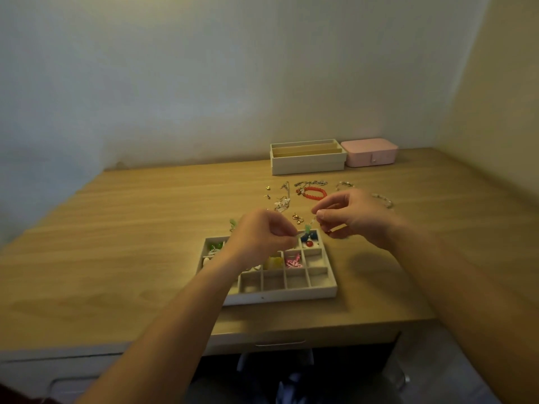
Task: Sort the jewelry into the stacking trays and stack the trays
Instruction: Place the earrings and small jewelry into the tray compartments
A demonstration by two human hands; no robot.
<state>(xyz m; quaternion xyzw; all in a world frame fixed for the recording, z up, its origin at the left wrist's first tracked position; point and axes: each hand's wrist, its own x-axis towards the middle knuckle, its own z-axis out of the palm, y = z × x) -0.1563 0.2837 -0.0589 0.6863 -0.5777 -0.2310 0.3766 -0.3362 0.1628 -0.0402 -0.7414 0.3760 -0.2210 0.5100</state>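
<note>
Sitting near the desk's [145,228] front edge, the divided tray [280,295] holds small coloured pieces in its far compartments. Over its far rim, the left hand [259,237] and right hand [353,217] each pinch an end of a green-beaded chain [306,228]. Beyond lie loose earrings [281,203] and a red bracelet [313,196]. A slotted tray [309,164] and a pink box [369,153] stand at the back edge.
</note>
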